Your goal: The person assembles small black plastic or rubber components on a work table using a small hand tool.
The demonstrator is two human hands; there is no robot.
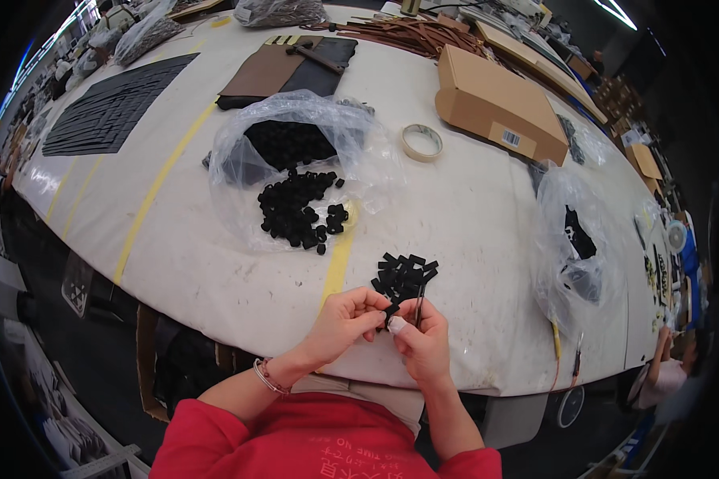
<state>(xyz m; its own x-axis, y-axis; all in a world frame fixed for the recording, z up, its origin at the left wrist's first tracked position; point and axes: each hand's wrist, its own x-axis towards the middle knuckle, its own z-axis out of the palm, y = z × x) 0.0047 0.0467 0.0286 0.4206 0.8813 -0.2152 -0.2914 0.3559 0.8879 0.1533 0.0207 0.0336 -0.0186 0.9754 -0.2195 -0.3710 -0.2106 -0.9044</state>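
At the table's near edge, both hands meet over one small black fabric piece (391, 310). My left hand (345, 321) is closed, pinching it between thumb and fingertips. My right hand (425, 343), with a white wrap on its thumb, is closed at the piece's other side. A slim dark metal tool (420, 302), perhaps tweezers or snips, sticks up from its fingers. Just beyond my fingertips lies a loose pile of flat black pieces (399, 275). Farther left, small black rolled or folded pieces (295, 209) spill from an open clear plastic bag (236, 156).
A tape roll (421, 144) and a cardboard box (499, 104) lie beyond. To the right is another clear bag (575, 267), with yellow- and orange-handled tools (557, 343) below it. Black strips (116, 104) and brown-and-black panels (284, 72) lie at the far left.
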